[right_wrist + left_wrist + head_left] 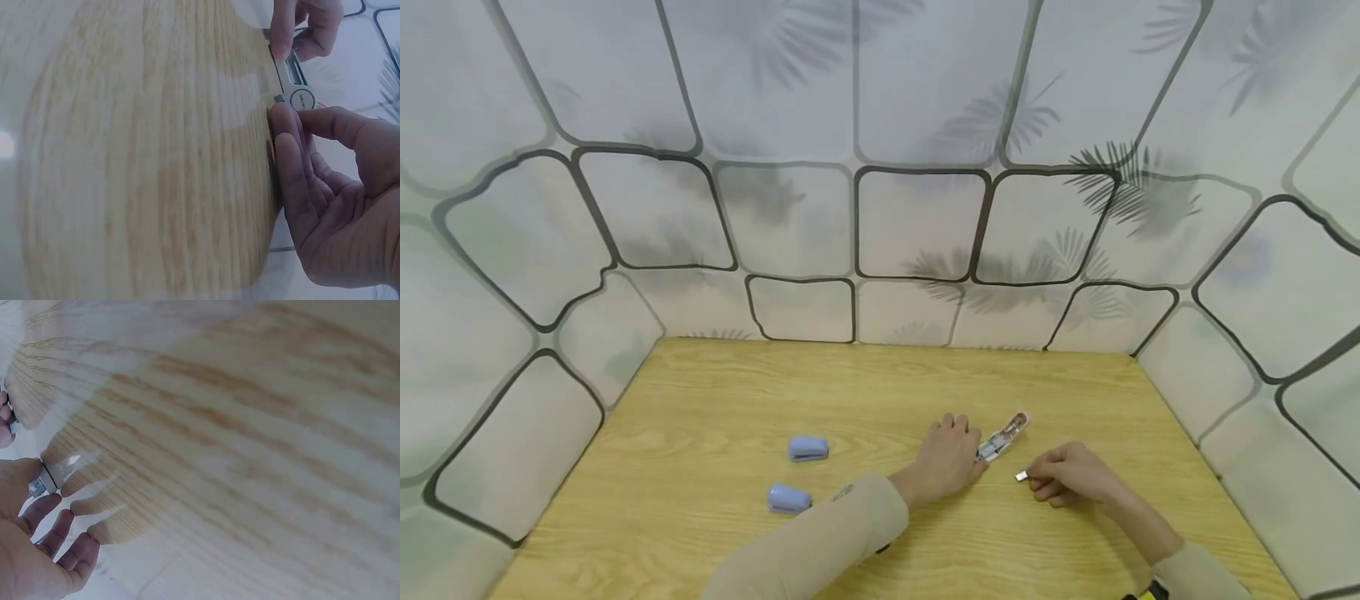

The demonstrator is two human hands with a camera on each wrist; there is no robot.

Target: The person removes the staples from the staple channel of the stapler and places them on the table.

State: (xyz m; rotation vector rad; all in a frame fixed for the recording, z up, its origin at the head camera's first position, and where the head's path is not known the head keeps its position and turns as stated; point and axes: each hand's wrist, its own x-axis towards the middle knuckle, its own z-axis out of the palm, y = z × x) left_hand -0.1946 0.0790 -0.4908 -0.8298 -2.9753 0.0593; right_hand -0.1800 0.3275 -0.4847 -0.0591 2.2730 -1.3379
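Observation:
My left hand (951,457) rests low over the table and pinches the near end of a pale, opened stapler (1002,437) between thumb and fingers. The stapler lies stretched out on the wood, metal parts showing inside; its round end with dark lettering faces the right wrist camera. To its right, my right hand (1072,475) pinches a small silver strip of staples (1021,476) between thumb and index finger. The strip points toward the stapler, a short gap apart in the head view. In the right wrist view, fingertips mostly cover the strip.
Two blue-purple mini staplers lie left of my left arm, one farther back (808,448) and one nearer (788,498), beside the sleeve (850,521). The wooden table (722,400) is bounded by patterned cloth walls (917,225) at the back and sides.

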